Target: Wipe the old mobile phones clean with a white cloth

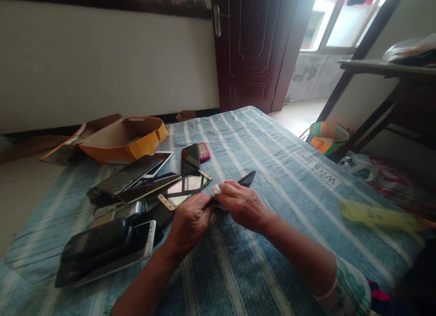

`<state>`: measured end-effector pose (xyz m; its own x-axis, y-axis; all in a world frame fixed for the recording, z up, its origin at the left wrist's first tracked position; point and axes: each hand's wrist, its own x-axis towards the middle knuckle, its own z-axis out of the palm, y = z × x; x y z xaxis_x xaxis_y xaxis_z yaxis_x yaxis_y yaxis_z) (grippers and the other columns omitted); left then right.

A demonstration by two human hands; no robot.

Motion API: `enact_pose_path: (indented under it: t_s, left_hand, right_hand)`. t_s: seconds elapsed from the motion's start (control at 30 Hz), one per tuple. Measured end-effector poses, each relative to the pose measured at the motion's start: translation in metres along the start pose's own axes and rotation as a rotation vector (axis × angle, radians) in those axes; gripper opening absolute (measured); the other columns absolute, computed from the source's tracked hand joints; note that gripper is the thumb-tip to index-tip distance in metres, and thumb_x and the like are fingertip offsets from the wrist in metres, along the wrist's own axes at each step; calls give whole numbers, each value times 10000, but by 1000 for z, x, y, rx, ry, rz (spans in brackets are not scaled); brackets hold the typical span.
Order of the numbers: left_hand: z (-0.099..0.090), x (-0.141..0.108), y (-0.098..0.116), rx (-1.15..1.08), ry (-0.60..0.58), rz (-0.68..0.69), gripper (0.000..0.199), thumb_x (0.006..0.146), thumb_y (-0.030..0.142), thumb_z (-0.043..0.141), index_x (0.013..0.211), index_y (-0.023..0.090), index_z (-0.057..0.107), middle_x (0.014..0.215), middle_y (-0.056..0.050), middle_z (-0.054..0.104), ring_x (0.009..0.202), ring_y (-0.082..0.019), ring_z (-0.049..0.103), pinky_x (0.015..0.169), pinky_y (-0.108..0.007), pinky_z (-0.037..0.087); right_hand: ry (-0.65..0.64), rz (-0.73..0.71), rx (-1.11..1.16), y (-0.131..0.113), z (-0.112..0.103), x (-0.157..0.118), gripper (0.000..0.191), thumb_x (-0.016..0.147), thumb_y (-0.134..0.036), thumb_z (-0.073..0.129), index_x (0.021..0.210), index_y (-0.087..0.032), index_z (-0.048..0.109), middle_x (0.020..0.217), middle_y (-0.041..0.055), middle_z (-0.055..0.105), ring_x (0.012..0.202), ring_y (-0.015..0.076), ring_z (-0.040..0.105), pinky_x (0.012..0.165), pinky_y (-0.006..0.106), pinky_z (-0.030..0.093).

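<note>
Between my hands is a dark, flat phone, tilted, its far end sticking out beyond my right fingers. My left hand is closed on its near end, though the grip itself is mostly covered. A crumpled white tissue is pinched in my right hand and pressed to the phone. Just left of my hands lies a gold-framed phone with a reflective screen. Behind it a dark phone rests beside a small red item, which is blurred out.
Several more phones, among them a white-edged phone and a black device, are heaped at left. An orange open cardboard box stands behind them. The striped blue cloth bears a yellow plastic bag at right.
</note>
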<state>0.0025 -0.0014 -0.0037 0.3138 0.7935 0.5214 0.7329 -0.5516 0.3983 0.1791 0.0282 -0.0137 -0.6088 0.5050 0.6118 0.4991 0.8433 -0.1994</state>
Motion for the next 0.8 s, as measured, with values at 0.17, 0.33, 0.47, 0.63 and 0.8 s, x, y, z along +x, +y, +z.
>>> enact_pose_path:
  t_s: [0.17,0.33,0.47,0.63,0.8]
  left_hand:
    - [1,-1,-1,-4,-22,-21,161,878,222,512,871,175,666,764,-35,674,700,-163,643,651,-253,494]
    - [1,-1,-2,-14,-46,-40,185,881,234,506,848,164,674,745,-38,667,684,-167,637,639,-260,495]
    - [0,-1,-3,-10,-50,-51,200,886,248,500,853,157,675,749,-45,666,679,-168,633,641,-265,495]
    - [-1,-1,-2,0,-36,-52,188,880,240,502,847,167,671,748,-43,668,679,-168,634,637,-258,494]
    - [0,0,-1,-11,-8,-44,176,872,234,512,840,175,675,748,-38,673,675,-166,636,638,-253,490]
  right_hand:
    - [3,54,17,23,-14,-10,244,965,-146,393,1028,-181,626,958,70,626,977,182,557,844,288,490]
    - [6,118,57,45,-25,-17,217,945,-132,441,1037,-170,635,977,72,635,972,179,573,843,283,490]
    - [39,150,104,61,-26,-23,219,935,-135,465,1050,-185,644,1048,73,631,993,169,583,871,286,488]
    - [53,175,111,56,-25,-22,224,937,-130,449,1030,-188,644,1003,69,627,970,170,584,869,295,491]
    - [33,99,148,21,-13,-8,247,943,-116,397,1048,-173,614,999,89,613,1040,196,554,901,318,489]
